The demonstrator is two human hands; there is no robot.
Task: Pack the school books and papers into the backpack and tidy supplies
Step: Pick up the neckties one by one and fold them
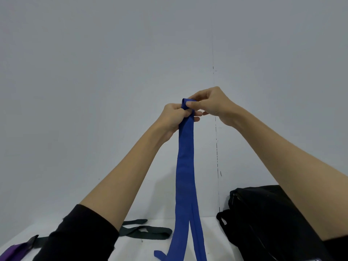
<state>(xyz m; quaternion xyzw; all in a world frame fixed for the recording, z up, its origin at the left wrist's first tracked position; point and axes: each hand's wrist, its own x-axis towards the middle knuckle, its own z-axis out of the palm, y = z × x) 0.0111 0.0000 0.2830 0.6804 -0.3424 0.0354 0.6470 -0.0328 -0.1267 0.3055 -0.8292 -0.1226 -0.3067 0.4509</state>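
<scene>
Left hand (pixel 174 117) raised at arm's length, fingers clenched around blue strap (pixel 185 166) near its top fold. Strap's long axis vertical, 2 tails hanging down to white table (pixel 131 247). Right hand (pixel 211 104) raised alongside, thumb and fingers pinching the fold. Black backpack (pixel 263 219) at lower right on the table.

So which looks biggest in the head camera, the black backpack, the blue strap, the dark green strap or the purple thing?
1. Black backpack, though an arm hides part of it.
2. Blue strap, long and held up by both hands.
3. Dark green strap.
4. Purple thing, but the picture's edge cuts it off, so its real size is unsure.
</scene>
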